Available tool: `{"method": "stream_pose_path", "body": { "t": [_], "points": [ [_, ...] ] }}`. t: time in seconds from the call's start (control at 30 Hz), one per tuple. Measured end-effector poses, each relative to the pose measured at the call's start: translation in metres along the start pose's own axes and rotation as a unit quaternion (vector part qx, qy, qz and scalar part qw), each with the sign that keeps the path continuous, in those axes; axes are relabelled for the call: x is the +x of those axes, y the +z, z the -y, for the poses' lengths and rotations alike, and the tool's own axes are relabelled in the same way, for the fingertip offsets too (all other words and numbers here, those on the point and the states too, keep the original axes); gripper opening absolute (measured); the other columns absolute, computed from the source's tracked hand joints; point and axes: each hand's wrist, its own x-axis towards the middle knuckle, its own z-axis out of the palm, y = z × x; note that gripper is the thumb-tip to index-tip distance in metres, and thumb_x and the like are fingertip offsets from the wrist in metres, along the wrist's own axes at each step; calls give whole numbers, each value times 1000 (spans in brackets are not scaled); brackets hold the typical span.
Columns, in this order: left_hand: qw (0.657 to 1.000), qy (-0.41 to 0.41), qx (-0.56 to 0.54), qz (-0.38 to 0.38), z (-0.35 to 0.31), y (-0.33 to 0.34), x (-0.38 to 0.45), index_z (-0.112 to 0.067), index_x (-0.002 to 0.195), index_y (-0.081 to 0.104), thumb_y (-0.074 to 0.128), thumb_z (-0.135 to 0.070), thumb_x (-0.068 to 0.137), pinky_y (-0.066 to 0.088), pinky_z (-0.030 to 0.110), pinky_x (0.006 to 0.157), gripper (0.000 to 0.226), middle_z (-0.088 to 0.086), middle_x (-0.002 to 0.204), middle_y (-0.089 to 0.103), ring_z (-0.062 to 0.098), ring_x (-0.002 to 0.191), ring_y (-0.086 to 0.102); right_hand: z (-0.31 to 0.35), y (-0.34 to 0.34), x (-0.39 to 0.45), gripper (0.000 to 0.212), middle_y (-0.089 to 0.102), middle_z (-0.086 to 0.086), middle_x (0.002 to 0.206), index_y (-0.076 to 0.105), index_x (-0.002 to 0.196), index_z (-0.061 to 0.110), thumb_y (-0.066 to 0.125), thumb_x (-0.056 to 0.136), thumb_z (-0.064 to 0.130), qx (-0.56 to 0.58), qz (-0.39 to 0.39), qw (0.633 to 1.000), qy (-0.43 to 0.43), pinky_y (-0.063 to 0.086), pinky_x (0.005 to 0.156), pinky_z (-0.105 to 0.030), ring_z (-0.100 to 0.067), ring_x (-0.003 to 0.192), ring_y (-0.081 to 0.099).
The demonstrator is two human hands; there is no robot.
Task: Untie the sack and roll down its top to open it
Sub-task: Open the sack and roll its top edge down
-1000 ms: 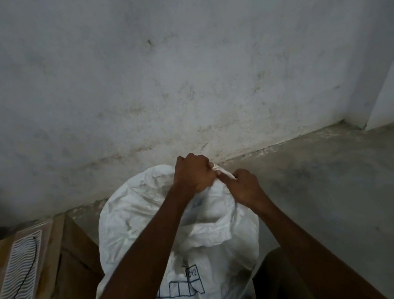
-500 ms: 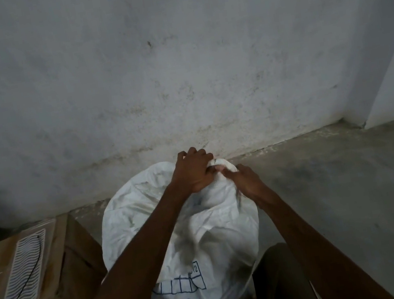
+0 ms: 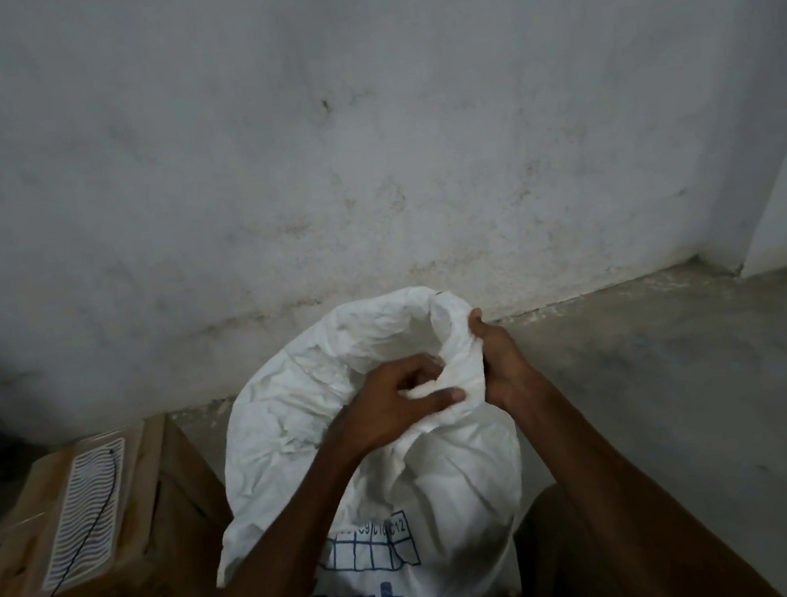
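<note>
- The white sack (image 3: 356,461) is stood on the concrete floor (image 3: 685,405), just before the stained wall (image 3: 351,123); its left side is hemmed by a cardboard box (image 3: 84,548) set just beside it.
- Bare floor is seen to the right of the sack, running back to the foot of the wall and to a corner at the far right.
- Compared with the picture half a second ago, the neck is no longer bunched shut under both fists: a mouth has been opened at the top, its crumpled rim raised toward the wall.
- Both hands have been lowered and shifted to the right side of the rim.
- The left hand (image 3: 393,402) is curled on a fold of the sack's cloth, pinched between thumb and fingers.
- The right hand (image 3: 501,363) is closed round the outside of the rim, the cloth being gathered under its fingers.
- The sack's body, printed in blue, is found below and between the two forearms.
</note>
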Motion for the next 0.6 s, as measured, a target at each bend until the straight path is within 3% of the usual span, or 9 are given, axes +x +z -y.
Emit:
{"method": "stream_pose_path", "body": {
  "t": [0.03,0.1,0.2,0.27,0.3,0.37,0.43,0.53,0.6],
  "points": [
    [1000,24,10,-6,-3,-3,-5,-27,91,70,88,-49,67,49,19,74,37,-14,87,69,1,81,64,-3,3,-6,80,45,-34,143,37,147,-4,38,98,60,32,-1,999,15,38,112,-53,-46,132,47],
    [993,82,74,-37,-6,-8,-12,-21,96,72,88,-36,70,44,12,73,34,-15,90,70,-2,83,65,0,5,-7,82,50,-34,139,35,147,-5,38,98,61,62,11,998,16,43,107,-51,-44,128,53],
    [963,134,198,-122,-5,-18,-16,-24,105,69,76,-24,78,48,24,70,28,-11,93,68,6,83,65,9,17,-27,86,55,-32,133,21,144,-15,36,99,57,-38,151,987,-25,54,91,-45,-34,103,70],
    [941,127,258,-179,-3,-25,-18,-29,111,65,71,-23,78,51,28,68,34,-10,98,68,12,87,66,7,17,-34,72,55,-36,131,39,139,-8,46,100,51,-144,25,984,-101,58,78,-48,-32,82,72],
    [931,123,277,-202,-4,-28,-20,-30,111,65,70,-22,78,52,29,66,34,-10,97,68,13,86,67,3,11,-36,60,56,-34,129,42,137,1,53,98,46,-219,-62,958,-177,60,74,-48,-31,82,70],
    [919,107,306,-223,-5,-31,-23,-29,103,69,68,-21,76,53,32,57,28,-10,91,68,16,77,68,-2,7,-52,57,46,-19,136,39,142,18,65,92,29,-398,-124,847,-331,56,89,-50,-30,106,61],
    [913,77,327,-232,-8,-32,-26,-29,88,71,68,-20,73,48,30,49,18,-8,83,64,19,67,66,-6,2,-61,80,31,-5,147,34,148,31,68,76,19,-560,-98,695,-441,47,99,-50,-30,128,45],
    [908,44,345,-232,-13,-29,-30,-28,76,67,69,-14,68,32,22,47,16,-6,76,57,20,59,61,2,12,-77,92,22,4,159,26,151,45,64,70,24,-727,-88,469,-493,36,98,-50,-30,140,32],
    [906,48,354,-228,-16,-26,-32,-26,75,66,68,-12,65,28,22,47,18,-5,75,56,22,57,60,6,24,-79,72,34,5,156,44,143,45,63,75,28,-788,-46,364,-494,31,103,-54,-30,142,32]
  ]
}}
